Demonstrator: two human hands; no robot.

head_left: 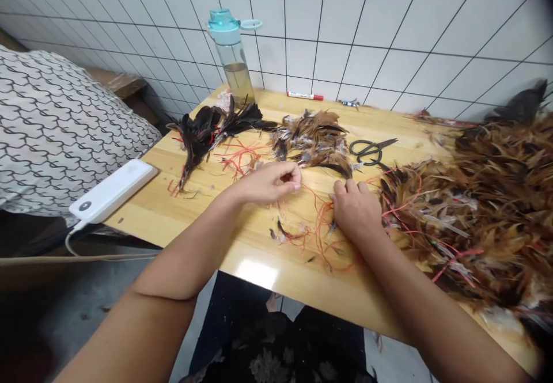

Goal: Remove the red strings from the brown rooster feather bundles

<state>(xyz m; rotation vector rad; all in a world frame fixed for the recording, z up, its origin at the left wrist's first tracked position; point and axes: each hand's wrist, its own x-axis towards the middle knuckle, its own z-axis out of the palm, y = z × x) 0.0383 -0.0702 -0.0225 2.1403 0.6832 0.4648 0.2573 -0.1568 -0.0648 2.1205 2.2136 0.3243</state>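
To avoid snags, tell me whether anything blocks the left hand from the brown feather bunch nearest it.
Nothing visible stands between the left hand and the brown feather bunch, which lies just beyond it.

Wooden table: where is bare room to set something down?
Bare wood shows on either side of the left forearm: towards the white device, and towards the red strings; also between the scissors and tiled wall. Crowded: the right end, under brown feathers, and around the right hand.
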